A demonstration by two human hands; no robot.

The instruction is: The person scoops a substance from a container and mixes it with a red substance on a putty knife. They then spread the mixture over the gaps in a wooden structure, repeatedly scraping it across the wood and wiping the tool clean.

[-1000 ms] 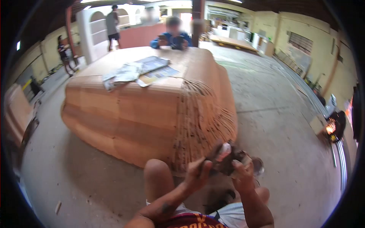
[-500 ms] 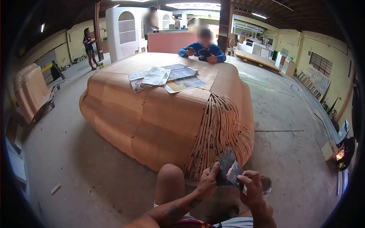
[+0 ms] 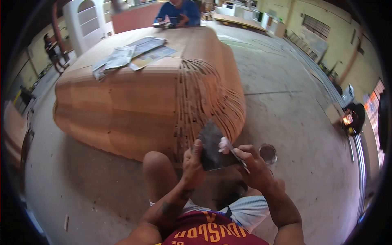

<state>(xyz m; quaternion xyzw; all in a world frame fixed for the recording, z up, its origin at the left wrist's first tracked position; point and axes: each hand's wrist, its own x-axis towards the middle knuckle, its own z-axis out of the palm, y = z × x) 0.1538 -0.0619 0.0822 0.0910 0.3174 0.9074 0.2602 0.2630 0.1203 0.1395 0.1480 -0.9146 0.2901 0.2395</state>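
A flat dark-grey sheet (image 3: 210,151) is pinched by the left grip (image 3: 193,166); toward three o'clock, a pink-pasted blade (image 3: 241,161), perhaps metal, by the right grip (image 3: 257,166).

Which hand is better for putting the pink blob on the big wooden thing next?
Probably the right hand: it holds the thin tool with the pinkish blob at its tip. The left hand is busy holding the dark plate.

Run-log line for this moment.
left hand: grips dark plate | right hand: holds thin tool, pink paste at its tip | wooden form: ahead, newspapers on top
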